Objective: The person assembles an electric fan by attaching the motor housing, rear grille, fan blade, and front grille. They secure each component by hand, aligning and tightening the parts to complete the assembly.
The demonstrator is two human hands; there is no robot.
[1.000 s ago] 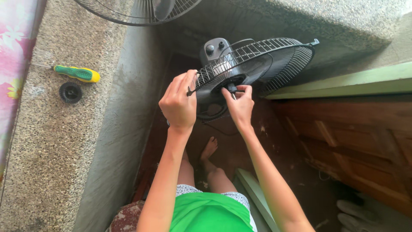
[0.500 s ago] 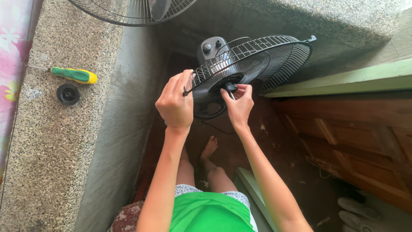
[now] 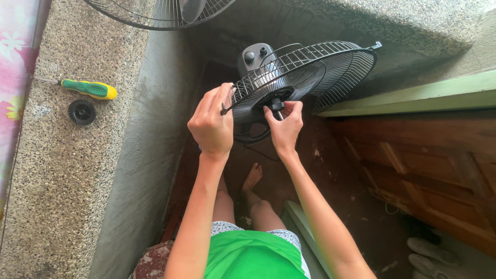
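Note:
A black wire fan guard (image 3: 330, 67) is mounted on a grey fan motor housing (image 3: 253, 58) with two knobs, tilted toward me. My left hand (image 3: 211, 124) grips the guard's near rim. My right hand (image 3: 285, 124) pinches the small black nut on the shaft (image 3: 276, 105) at the guard's centre hub.
A green and yellow screwdriver (image 3: 88, 89) and a round black plastic nut (image 3: 81, 112) lie on the speckled stone ledge (image 3: 62, 181) at left. Another wire guard (image 3: 155, 13) lies at the top. A wooden door panel (image 3: 429, 160) and green frame (image 3: 413, 95) are at right; my bare foot (image 3: 251, 178) is below.
The fan guard and both hands have shifted slightly up and left in view. My right fingers have turned a little on the centre nut.

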